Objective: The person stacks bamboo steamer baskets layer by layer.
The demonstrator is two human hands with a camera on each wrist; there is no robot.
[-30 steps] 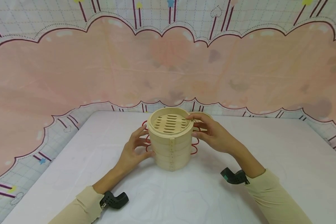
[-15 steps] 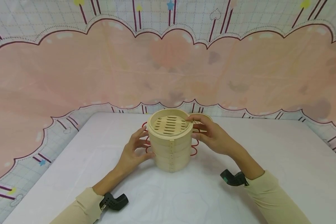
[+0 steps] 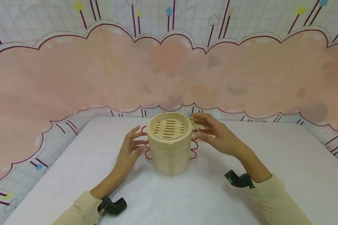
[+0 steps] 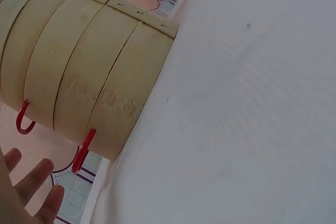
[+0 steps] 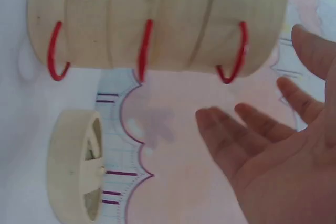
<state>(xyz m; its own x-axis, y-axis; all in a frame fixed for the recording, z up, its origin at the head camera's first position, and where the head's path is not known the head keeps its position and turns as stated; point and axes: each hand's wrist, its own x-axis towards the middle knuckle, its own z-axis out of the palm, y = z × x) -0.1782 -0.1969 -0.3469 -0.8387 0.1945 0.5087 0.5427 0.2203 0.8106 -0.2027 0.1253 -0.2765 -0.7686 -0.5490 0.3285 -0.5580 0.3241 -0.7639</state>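
Observation:
A stack of bamboo steamer baskets stands upright on the white table, its slatted top tier uncovered. Red loop handles stick out from both sides. My left hand is beside the stack's left side, fingers spread near the handles; the left wrist view shows the fingers apart from the bamboo wall. On the other side, my right hand is held off the upper tiers with its fingers spread. In the right wrist view that hand holds nothing.
A round bamboo lid lies behind the stack to the right, partly hidden by the right hand in the head view. A patterned pink backdrop rises beyond the table. Black wrist cameras sit on both cuffs.
Both hands have come away from the steamer stack, the left hand moving left and the right hand moving right. The stack stays in place while the head view tilts slightly.

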